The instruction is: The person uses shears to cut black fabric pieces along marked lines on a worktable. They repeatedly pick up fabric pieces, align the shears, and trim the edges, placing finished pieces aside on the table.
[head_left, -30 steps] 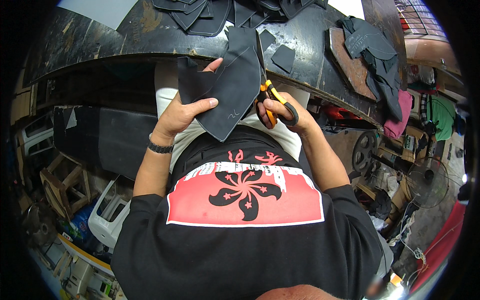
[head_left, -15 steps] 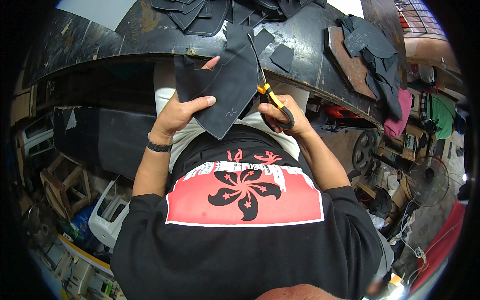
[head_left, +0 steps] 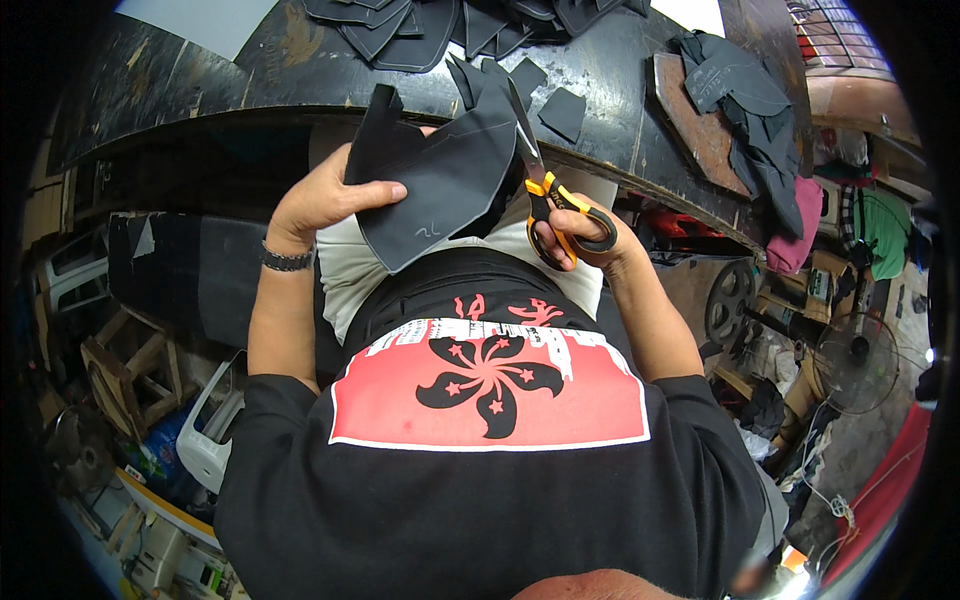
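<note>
Right now the left hand (head_left: 325,195) pinches a dark cut sheet (head_left: 440,180), thumb across its face; the sheet's long axis runs from 7 o'clock to 1 o'clock, its pointed corner aimed down at 7. At 3 o'clock the right hand (head_left: 575,240) grips orange-handled scissors (head_left: 548,180), blades pointing to 12 along the sheet's right edge, apparently slightly parted. Beyond, at 12, the worn workbench (head_left: 250,70) carries more dark cut pieces (head_left: 400,25).
</note>
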`<state>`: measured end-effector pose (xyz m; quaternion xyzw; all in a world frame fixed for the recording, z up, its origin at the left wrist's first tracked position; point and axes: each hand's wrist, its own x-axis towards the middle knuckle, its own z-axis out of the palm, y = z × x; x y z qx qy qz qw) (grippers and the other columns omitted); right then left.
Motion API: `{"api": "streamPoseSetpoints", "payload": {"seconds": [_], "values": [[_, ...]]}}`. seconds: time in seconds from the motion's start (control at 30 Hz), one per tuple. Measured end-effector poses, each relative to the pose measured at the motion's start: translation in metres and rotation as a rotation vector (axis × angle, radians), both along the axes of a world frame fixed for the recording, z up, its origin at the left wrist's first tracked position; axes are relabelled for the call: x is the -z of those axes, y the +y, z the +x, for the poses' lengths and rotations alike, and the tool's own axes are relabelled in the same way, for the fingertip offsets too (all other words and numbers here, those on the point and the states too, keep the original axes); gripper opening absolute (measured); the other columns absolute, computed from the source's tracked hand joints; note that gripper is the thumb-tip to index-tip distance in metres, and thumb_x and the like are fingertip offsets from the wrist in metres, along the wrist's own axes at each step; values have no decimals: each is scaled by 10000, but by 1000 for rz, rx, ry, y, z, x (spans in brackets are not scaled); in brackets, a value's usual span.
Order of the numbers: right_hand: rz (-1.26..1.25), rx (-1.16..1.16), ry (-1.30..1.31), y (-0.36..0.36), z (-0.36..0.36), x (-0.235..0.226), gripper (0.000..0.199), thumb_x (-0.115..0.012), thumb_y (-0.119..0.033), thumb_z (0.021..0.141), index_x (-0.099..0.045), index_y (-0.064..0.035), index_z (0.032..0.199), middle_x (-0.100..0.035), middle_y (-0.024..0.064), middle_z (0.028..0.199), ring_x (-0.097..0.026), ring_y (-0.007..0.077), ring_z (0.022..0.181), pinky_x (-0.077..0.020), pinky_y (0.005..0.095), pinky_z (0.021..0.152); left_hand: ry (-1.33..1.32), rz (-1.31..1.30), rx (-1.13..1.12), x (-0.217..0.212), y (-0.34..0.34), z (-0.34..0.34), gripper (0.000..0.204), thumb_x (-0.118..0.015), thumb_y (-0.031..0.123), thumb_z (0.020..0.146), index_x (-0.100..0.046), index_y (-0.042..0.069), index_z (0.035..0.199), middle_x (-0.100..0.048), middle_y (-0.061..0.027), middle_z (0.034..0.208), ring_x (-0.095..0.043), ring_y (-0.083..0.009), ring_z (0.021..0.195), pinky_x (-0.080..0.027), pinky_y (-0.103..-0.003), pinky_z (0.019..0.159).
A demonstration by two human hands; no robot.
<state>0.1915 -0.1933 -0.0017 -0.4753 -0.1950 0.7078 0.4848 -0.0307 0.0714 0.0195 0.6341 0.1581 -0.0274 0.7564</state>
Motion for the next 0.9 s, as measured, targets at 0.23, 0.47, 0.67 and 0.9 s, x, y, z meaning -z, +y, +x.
{"api": "streamPoseSetpoints", "payload": {"seconds": [0.23,0.47,0.67,0.9], "values": [[-49,276,-61,5,-35,-14,364,-690,-358,870,-600,-23,761,-567,67,600,-563,146,472,-431,246,450,-704,-1142,-32,31,-2,31,1148,-524,811,754,-172,38,1526,-461,-193,1404,-538,-282,1213,-402,-492,1067],[-95,378,-108,20,-62,-13,338,-692,-328,889,-592,-20,795,-573,65,639,-551,132,503,-442,236,476,-332,-318,-364,27,-71,52,818,-640,232,923,-127,40,1530,-521,-171,1249,-557,-248,1160,-454,-398,1030],[-82,308,-210,17,-64,-17,274,-736,-248,866,-608,-6,882,-580,33,661,-562,112,534,-458,237,500,-363,-211,-522,15,-81,65,886,-711,35,847,-134,13,1518,-516,-148,1265,-549,-212,1154,-460,-325,992],[-87,227,-156,15,-63,-14,305,-694,-304,888,-603,-14,869,-590,44,690,-577,126,550,-463,245,516,-389,-264,-704,6,-69,71,542,-661,-9,871,-402,-11,1347,-583,-135,1220,-627,-208,1055,-582,-358,863]]}}
